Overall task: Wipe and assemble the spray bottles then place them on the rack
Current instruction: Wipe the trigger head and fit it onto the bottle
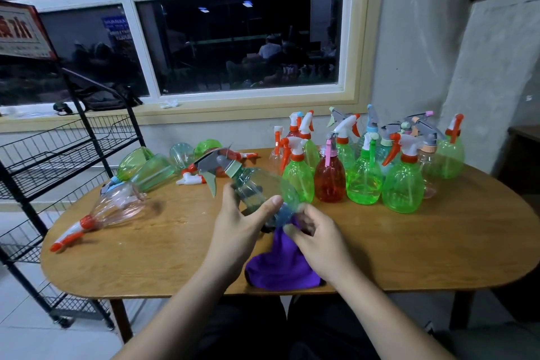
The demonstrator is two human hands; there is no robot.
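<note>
Above the middle of an oval wooden table (409,257), a person holds a clear bluish spray bottle (257,184) tilted on its side, its grey trigger head (216,165) pointing away to the left. The left hand (239,231) wraps its grip around the bottle's body, thumb on the near side and fingers curled over the far side. The right hand (318,240) pinches a bunched purple cloth (280,269) against the bottle's base. The rest of the cloth trails down onto the table's near edge.

A crowd of upright bottles (365,178), mostly green with one red, stands just behind the held bottle's base. To the left, several bottles lying down (146,169) and loose spray heads (190,180) are scattered. A clear bottle with an orange and white head (117,207) rests near the table's left edge. A black wire rack (58,155) stands beside that edge, with no bottles visible on its shelves.

The likeliest mishaps:
- **Slipping:** the smooth plastic could twist out of the left grip as the cloth rubs hard against the base.
- **Knocking:** a wide wiping stroke could push the nearest upright green bottle over and topple its neighbours.
- **Catching:** the trigger head could catch the loose heads behind it if the bottle swings.
- **Rolling:** a jolt to the table could send the round bottles lying at the left off the edge.
</note>
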